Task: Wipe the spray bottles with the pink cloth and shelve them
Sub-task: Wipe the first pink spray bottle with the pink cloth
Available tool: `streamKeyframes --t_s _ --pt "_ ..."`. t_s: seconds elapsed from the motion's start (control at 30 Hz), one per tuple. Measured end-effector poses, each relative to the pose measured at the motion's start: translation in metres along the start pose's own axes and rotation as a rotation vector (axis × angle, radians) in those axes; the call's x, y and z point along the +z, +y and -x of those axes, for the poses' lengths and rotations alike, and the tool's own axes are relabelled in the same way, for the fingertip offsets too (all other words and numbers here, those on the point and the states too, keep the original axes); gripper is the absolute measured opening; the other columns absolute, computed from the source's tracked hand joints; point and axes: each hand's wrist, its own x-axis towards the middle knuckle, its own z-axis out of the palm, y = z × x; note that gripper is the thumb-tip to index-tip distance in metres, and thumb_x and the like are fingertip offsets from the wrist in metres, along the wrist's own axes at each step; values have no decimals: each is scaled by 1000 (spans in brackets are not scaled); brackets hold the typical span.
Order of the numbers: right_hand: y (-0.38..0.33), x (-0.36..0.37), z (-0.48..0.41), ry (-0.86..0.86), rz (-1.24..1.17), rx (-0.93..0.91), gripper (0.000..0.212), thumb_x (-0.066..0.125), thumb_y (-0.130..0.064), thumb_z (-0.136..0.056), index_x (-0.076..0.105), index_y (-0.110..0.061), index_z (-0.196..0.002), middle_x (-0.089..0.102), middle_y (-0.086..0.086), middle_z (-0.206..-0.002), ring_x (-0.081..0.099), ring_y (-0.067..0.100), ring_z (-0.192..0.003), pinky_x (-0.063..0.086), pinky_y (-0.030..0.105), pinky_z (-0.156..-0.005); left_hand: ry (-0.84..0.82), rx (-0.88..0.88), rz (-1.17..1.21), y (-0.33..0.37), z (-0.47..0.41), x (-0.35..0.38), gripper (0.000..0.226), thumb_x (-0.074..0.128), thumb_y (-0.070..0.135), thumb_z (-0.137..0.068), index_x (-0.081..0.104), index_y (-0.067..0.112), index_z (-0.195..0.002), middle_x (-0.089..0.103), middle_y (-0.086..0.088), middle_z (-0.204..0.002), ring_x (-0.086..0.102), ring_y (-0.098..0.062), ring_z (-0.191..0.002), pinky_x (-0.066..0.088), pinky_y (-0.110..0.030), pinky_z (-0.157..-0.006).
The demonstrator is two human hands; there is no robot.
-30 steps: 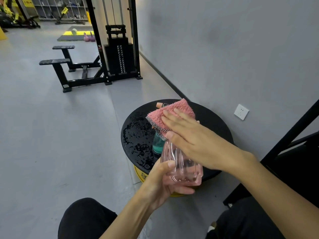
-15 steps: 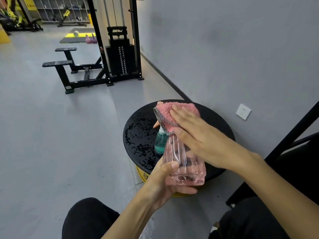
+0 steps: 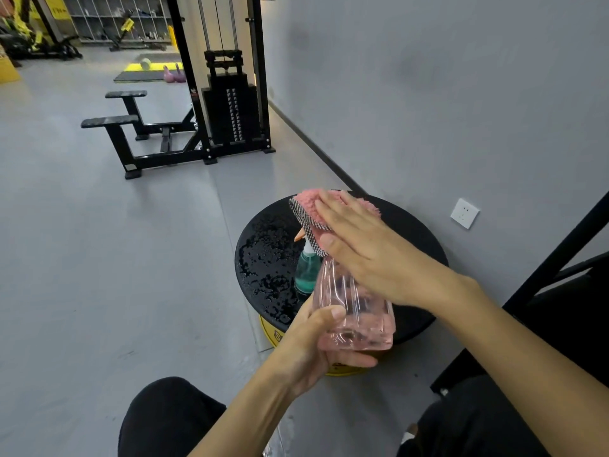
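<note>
The left hand [image 3: 313,344] grips the base of a clear pink bottle [image 3: 354,311], thumb across its front and fingers curled under it, holding it tilted above the near edge of a round black stool [image 3: 412,232]. The right hand [image 3: 372,255] lies flat, fingers straight and together, pressing a pink cloth [image 3: 316,209] over the bottle's top; the cloth's checked hem hangs off its left edge. The spray head is hidden under the cloth.

Behind the pink bottle a teal bottle [image 3: 306,272] stands upright on the stool, its white neck and an orange tip showing just below the cloth. The stool's top is matte black; its left half is wet, covered with beads and patches of water, while the right half looks dry. Under the top a yellow base [image 3: 273,334] shows.

The floor [image 3: 99,258] is smooth grey, and the wall [image 3: 428,94] on the right is grey too, with a dark skirting strip along its foot and a white socket [image 3: 464,213] just past the stool. A black cable machine [image 3: 227,103] with a weight stack stands against the wall farther back, its padded rests reaching out to the left. Beyond it lie a dark mat [image 3: 145,75] and pink kettlebells [image 3: 174,75], and open shelves [image 3: 115,18] line the far end. A black frame [image 3: 560,252] slants up at the right edge. The person's knees in black fill the bottom corners.
</note>
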Motion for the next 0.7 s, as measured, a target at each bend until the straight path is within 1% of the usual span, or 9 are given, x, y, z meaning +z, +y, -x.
streamKeyframes --t_s 0.07,0.13,0.2,0.33,0.47,0.53,0.6,0.67,0.7 --pt "2 -3 -10 37 -20 54 60 15 -50 -99 -3 -29 -153 -12 -14 -159 -18 2 -144 -7 36 -121 -17 -7 -15 -2 0 1 105 89 45 -49 42 7 -135 68 -18 -109 70 -34 -87 59 -36 -55" --pt "2 -5 -15 61 -57 76 60 17 -49 -100 -1 -27 -153 -7 -11 -161 -12 4 -146 -1 40 -122 -26 -11 -27 -4 0 0 104 88 46 -50 42 8 -136 66 -19 -112 69 -35 -89 59 -37 -57" --pt "-2 -2 -14 64 -30 47 59 18 -47 -101 0 -26 -154 -2 -10 -162 -6 5 -147 3 40 -122 -21 -2 -32 -4 1 -2 104 88 47 -51 42 10 -136 65 -20 -115 68 -35 -93 59 -38 -58" --pt "-12 1 -14 95 -19 -3 56 19 -44 -103 4 -26 -154 2 -10 -162 -2 5 -148 4 40 -122 -22 6 -44 -1 0 -3 102 89 46 -48 44 13 -134 67 -17 -115 69 -34 -93 58 -36 -56" --pt "-10 2 -22 157 -27 -40 57 18 -43 -101 11 -23 -154 11 -8 -161 6 5 -148 6 34 -122 -19 23 -16 -1 0 -5 104 89 46 -48 44 12 -135 63 -16 -122 66 -37 -100 58 -38 -56" --pt "-4 5 -18 142 -44 -13 54 20 -41 -104 10 -24 -154 11 -10 -161 6 3 -147 5 26 -120 10 14 40 -3 2 -8 107 91 45 -42 45 10 -133 67 -16 -114 69 -36 -92 58 -37 -55" --pt "2 8 -11 106 -91 22 54 22 -40 -104 7 -26 -154 7 -13 -161 2 -1 -146 2 19 -117 23 6 79 -4 4 -12 111 91 45 -42 44 7 -134 67 -20 -113 70 -36 -89 59 -38 -55" --pt "2 11 -7 83 -112 38 55 21 -42 -103 4 -28 -154 2 -15 -161 -5 -2 -146 -2 20 -118 10 11 70 -3 3 -13 109 91 44 -46 43 7 -136 65 -20 -118 69 -35 -89 59 -37 -55" --pt "0 12 -8 74 -108 37 56 20 -43 -103 3 -28 -154 -1 -15 -161 -8 -1 -145 -3 25 -119 8 11 55 -3 3 -12 107 90 44 -46 43 7 -135 65 -18 -118 70 -34 -89 59 -37 -55"
